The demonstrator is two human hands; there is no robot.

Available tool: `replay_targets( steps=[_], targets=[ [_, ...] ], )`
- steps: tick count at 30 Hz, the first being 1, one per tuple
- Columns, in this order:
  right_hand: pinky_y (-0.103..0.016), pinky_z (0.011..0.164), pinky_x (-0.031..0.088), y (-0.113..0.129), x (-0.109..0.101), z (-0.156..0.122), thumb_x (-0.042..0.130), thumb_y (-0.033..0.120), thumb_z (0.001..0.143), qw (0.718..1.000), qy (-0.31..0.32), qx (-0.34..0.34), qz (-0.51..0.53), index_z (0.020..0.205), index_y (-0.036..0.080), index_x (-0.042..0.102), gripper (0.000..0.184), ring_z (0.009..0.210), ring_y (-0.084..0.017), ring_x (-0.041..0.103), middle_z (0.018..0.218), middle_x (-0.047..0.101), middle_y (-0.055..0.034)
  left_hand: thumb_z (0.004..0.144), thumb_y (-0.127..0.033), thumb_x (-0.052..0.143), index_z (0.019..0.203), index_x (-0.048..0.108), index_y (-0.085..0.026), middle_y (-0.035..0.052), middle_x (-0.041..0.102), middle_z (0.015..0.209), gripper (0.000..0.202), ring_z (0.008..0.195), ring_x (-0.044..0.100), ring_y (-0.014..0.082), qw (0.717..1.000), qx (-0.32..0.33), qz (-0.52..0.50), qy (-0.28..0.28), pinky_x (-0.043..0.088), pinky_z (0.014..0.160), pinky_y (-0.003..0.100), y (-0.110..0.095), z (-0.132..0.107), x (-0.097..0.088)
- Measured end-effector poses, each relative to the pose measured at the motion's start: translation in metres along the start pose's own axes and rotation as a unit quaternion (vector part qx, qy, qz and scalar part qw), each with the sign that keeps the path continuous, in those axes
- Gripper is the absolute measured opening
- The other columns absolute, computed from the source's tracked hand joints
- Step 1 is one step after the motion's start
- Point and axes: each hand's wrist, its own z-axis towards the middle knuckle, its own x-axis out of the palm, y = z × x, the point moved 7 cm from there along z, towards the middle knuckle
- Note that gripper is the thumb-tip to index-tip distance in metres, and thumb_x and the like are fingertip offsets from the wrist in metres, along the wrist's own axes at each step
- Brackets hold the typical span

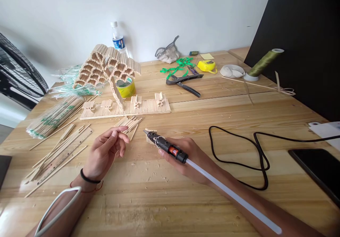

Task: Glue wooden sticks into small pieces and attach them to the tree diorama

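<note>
Down at the near middle of the wooden worktop [127,212], it's the right hand [190,152] doing the holding: its grip is clamped around a black hot-glue gun [167,146], a translucent glue stick [233,196] trailing from the back along the forearm. And look at that nozzle, pointing up and left, right over a small block of short sticks [149,140] on the wood; whether the two touch, I can't say!

Opposite, the left hand [106,146] hangs with curled fingers, thumb up by the index finger; can't tell if that grip pinches anything. Just beyond its fingertips, a scatter of cut sticks [129,123]. Behind those stands the stick model: honeycomb roof [92,68] up on a slanting post [116,95], rising from a long slatted base [147,106].

Over on the left, a clear ruler [67,153] lies among long sticks, near a plastic-wrapped stick bundle [55,116]. Yellow tape [126,90] sits behind the base, pliers [183,83] further right, and out wide, a looping black cable [262,168] beside a phone [316,173].
</note>
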Motion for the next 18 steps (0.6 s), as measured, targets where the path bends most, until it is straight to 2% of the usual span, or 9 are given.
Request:
replay_targets(
  steps=[4,7,11,14,18],
  targets=[
    [-0.024,0.056,0.037,-0.002,-0.001,0.000,0.060,0.022,0.095,1.000,-0.010,-0.012,0.002,0.079,0.021,0.058,0.016,0.057,-0.012,0.051,0.066,0.060,0.0028,0.088,-0.039,0.081,0.107,0.080,-0.013,0.0087,0.079,0.085,0.033,0.052,0.060,0.0110,1.000,-0.017,0.004,0.000,0.041,0.046,0.022,0.005,0.001,-0.003],
    [-0.024,0.057,0.036,-0.003,-0.002,0.000,0.061,0.023,0.095,1.000,-0.016,-0.008,-0.010,0.079,0.022,0.056,0.017,0.057,-0.012,0.050,0.066,0.057,0.0033,0.087,-0.045,0.082,0.103,0.080,-0.013,0.0081,0.079,0.080,0.036,0.052,0.060,0.0113,1.000,-0.028,0.006,-0.003,0.040,0.046,0.022,0.008,0.002,-0.005],
    [-0.024,0.058,0.036,0.000,-0.003,0.000,0.060,0.026,0.097,1.000,-0.013,0.000,-0.016,0.080,0.022,0.055,0.018,0.058,-0.013,0.048,0.067,0.056,0.0028,0.085,-0.061,0.078,0.098,0.081,-0.012,0.0083,0.077,0.073,0.051,0.050,0.059,0.0127,0.998,-0.057,-0.006,-0.005,0.039,0.045,0.023,0.014,0.004,-0.007],
    [-0.025,0.058,0.036,0.003,-0.004,0.000,0.059,0.029,0.098,1.000,-0.014,0.001,-0.016,0.078,0.021,0.053,0.022,0.058,-0.013,0.046,0.067,0.054,0.0027,0.087,-0.069,0.070,0.103,0.082,-0.011,0.0098,0.076,0.077,0.061,0.053,0.060,0.0145,0.997,-0.074,-0.035,0.016,0.039,0.044,0.024,0.014,0.005,-0.006],
    [-0.025,0.057,0.034,0.005,-0.005,0.001,0.057,0.031,0.098,1.000,-0.018,0.004,-0.003,0.075,0.022,0.048,0.027,0.056,-0.012,0.043,0.064,0.049,0.0044,0.092,-0.071,0.062,0.110,0.082,-0.012,0.0116,0.075,0.085,0.065,0.059,0.061,0.0166,0.994,-0.078,-0.061,0.040,0.041,0.047,0.025,0.014,0.006,-0.005]
  ],
)
